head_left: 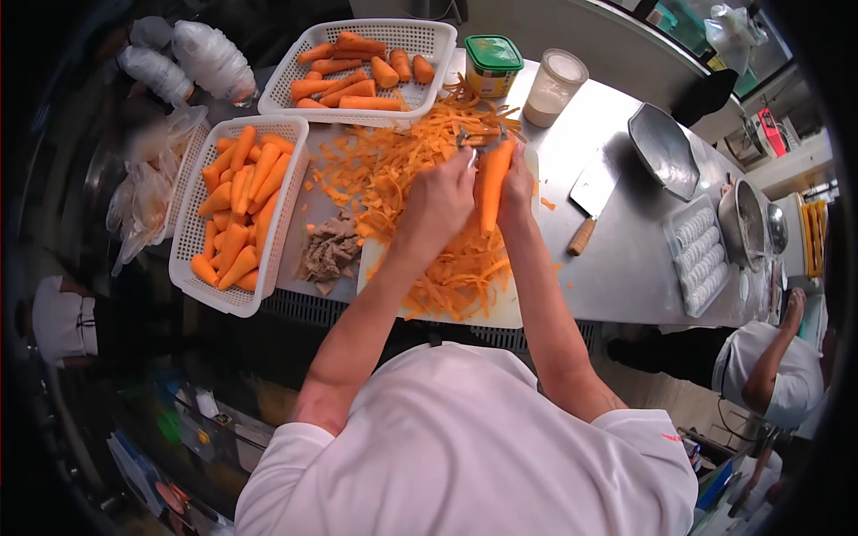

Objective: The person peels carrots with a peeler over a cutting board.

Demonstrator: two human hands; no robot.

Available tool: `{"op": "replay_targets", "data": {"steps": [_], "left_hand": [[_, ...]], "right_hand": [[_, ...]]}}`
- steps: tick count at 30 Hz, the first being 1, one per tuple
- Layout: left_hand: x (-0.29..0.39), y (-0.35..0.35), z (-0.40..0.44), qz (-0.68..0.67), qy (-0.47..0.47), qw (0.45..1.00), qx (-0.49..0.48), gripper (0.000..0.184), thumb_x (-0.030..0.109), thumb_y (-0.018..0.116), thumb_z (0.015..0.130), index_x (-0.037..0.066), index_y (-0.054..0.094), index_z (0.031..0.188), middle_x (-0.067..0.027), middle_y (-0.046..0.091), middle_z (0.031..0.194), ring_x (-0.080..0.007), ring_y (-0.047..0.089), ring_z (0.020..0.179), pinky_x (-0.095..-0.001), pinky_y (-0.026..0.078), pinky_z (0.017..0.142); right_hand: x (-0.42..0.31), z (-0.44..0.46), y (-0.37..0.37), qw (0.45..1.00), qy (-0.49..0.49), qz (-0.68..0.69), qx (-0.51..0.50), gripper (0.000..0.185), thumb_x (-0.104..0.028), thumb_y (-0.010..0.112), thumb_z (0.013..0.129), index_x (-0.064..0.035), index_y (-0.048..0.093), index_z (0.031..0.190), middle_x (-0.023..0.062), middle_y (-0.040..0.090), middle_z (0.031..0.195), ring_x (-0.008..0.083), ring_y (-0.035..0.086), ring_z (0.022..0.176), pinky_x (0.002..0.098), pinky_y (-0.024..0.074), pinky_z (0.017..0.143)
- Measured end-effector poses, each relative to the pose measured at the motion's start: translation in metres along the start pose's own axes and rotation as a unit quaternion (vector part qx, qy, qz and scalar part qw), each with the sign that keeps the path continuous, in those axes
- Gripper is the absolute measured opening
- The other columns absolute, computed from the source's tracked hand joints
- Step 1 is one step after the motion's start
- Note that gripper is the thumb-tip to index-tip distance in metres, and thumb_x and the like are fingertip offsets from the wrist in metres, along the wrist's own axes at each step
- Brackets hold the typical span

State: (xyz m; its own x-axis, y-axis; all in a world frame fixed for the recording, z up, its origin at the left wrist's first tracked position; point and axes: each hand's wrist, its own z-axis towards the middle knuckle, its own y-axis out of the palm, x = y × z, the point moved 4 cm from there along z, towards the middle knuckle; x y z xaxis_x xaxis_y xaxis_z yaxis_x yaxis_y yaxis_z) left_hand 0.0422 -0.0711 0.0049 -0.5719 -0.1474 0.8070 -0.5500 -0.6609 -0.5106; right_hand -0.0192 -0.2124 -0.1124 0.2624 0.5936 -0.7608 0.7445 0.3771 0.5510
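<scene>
A carrot (493, 183) is gripped in my right hand (517, 186), tilted with its far end away from me. My left hand (444, 195) is closed on a peeler (481, 138), whose head lies across the far end of the carrot. Beneath both hands spreads a pile of orange carrot peelings (384, 170), partly covering a pale cutting board (508, 308). A crumpled brown cloth (331, 253) lies left of the pile. To the left, a white basket (290, 214) holds smooth bright carrots (234, 255); a second basket (357, 27) farther back holds duller carrots (369, 103).
A cleaver (593, 192) lies on the steel table (617, 277) to the right, near a dark tray (663, 152) and a box of white rolls (699, 250). Behind the peelings stand a green-lidded tub (492, 67) and a clear container (554, 87). Another person (773, 371) is at right.
</scene>
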Motion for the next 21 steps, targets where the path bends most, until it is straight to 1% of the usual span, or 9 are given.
{"op": "replay_targets", "data": {"steps": [4, 7, 9, 10, 11, 15, 17, 20, 21], "left_hand": [[0.023, -0.011, -0.079, 0.020, -0.088, 0.989, -0.117, 0.030, 0.010, 0.058, 0.094, -0.002, 0.063, 0.122, -0.0250, 0.066, 0.084, -0.0327, 0.069, 0.075, -0.0359, 0.050, 0.066], [0.021, -0.022, -0.081, 0.009, -0.078, 0.987, -0.143, 0.031, 0.009, 0.059, 0.094, -0.002, 0.062, 0.123, -0.0244, 0.066, 0.082, -0.0286, 0.069, 0.073, -0.0349, 0.050, 0.065], [0.026, -0.024, -0.042, -0.021, -0.071, 0.996, -0.055, 0.031, 0.011, 0.059, 0.095, -0.002, 0.062, 0.122, -0.0233, 0.067, 0.082, -0.0247, 0.069, 0.071, -0.0347, 0.049, 0.064], [0.015, -0.015, -0.016, -0.019, -0.041, 0.999, -0.017, 0.031, 0.011, 0.058, 0.095, -0.002, 0.062, 0.122, -0.0240, 0.065, 0.081, -0.0271, 0.068, 0.069, -0.0349, 0.049, 0.063], [0.004, -0.006, -0.003, -0.016, -0.013, 1.000, 0.020, 0.031, 0.011, 0.058, 0.095, -0.002, 0.062, 0.122, -0.0246, 0.064, 0.080, -0.0294, 0.067, 0.067, -0.0350, 0.048, 0.062], [0.011, 0.015, -0.035, 0.027, -0.004, 0.999, -0.018, 0.032, 0.009, 0.056, 0.094, -0.002, 0.061, 0.124, -0.0283, 0.059, 0.078, -0.0392, 0.063, 0.067, -0.0390, 0.048, 0.060], [0.019, 0.003, -0.080, 0.012, -0.043, 0.995, -0.093, 0.030, 0.009, 0.057, 0.094, -0.003, 0.062, 0.122, -0.0276, 0.060, 0.078, -0.0336, 0.066, 0.066, -0.0391, 0.048, 0.060], [0.014, -0.010, -0.091, -0.053, -0.050, 0.991, -0.117, 0.029, 0.008, 0.059, 0.093, -0.002, 0.064, 0.119, -0.0261, 0.060, 0.075, -0.0255, 0.068, 0.065, -0.0364, 0.048, 0.059], [0.026, -0.020, -0.071, 0.000, -0.062, 0.994, -0.095, 0.028, 0.009, 0.060, 0.093, -0.002, 0.066, 0.118, -0.0259, 0.061, 0.076, -0.0200, 0.069, 0.068, -0.0363, 0.049, 0.061]], "right_hand": [[-0.022, 0.004, -0.010, 0.992, -0.070, 0.051, 0.090, 0.061, -0.049, 0.021, 0.107, -0.0009, 0.056, 0.116, 0.0131, 0.065, 0.098, 0.0192, 0.061, 0.079, 0.0333, 0.0538, 0.071], [-0.019, 0.016, -0.025, 0.990, -0.098, 0.101, 0.022, 0.061, -0.054, 0.025, 0.105, -0.0031, 0.055, 0.120, 0.0128, 0.066, 0.095, 0.0191, 0.062, 0.078, 0.0318, 0.0540, 0.068], [-0.017, 0.007, -0.020, 0.993, -0.065, 0.094, -0.025, 0.060, -0.054, 0.025, 0.105, -0.0037, 0.055, 0.119, 0.0116, 0.065, 0.091, 0.0186, 0.062, 0.076, 0.0318, 0.0534, 0.066], [-0.016, 0.001, -0.013, 0.993, -0.037, 0.089, -0.070, 0.059, -0.054, 0.026, 0.105, -0.0043, 0.055, 0.118, 0.0104, 0.064, 0.087, 0.0181, 0.061, 0.074, 0.0318, 0.0529, 0.065], [-0.020, -0.012, 0.000, 0.999, -0.027, 0.024, -0.017, 0.058, -0.054, 0.027, 0.105, -0.0046, 0.055, 0.116, 0.0086, 0.062, 0.081, 0.0175, 0.060, 0.069, 0.0318, 0.0520, 0.062], [-0.022, -0.011, 0.003, 0.999, -0.044, 0.031, 0.004, 0.057, -0.052, 0.028, 0.105, -0.0036, 0.055, 0.116, 0.0095, 0.062, 0.081, 0.0183, 0.060, 0.069, 0.0322, 0.0522, 0.063], [-0.026, 0.005, -0.017, 0.995, -0.074, 0.063, 0.027, 0.056, -0.051, 0.027, 0.106, -0.0032, 0.055, 0.116, 0.0095, 0.061, 0.082, 0.0192, 0.060, 0.069, 0.0327, 0.0523, 0.063], [-0.028, 0.004, -0.027, 0.996, -0.081, 0.031, 0.022, 0.054, -0.048, 0.026, 0.107, -0.0028, 0.054, 0.119, 0.0103, 0.062, 0.092, 0.0199, 0.062, 0.078, 0.0336, 0.0549, 0.070], [-0.027, 0.000, -0.022, 0.997, -0.070, 0.018, 0.026, 0.056, -0.048, 0.025, 0.107, -0.0021, 0.053, 0.120, 0.0107, 0.062, 0.091, 0.0191, 0.060, 0.076, 0.0333, 0.0547, 0.069]]}}
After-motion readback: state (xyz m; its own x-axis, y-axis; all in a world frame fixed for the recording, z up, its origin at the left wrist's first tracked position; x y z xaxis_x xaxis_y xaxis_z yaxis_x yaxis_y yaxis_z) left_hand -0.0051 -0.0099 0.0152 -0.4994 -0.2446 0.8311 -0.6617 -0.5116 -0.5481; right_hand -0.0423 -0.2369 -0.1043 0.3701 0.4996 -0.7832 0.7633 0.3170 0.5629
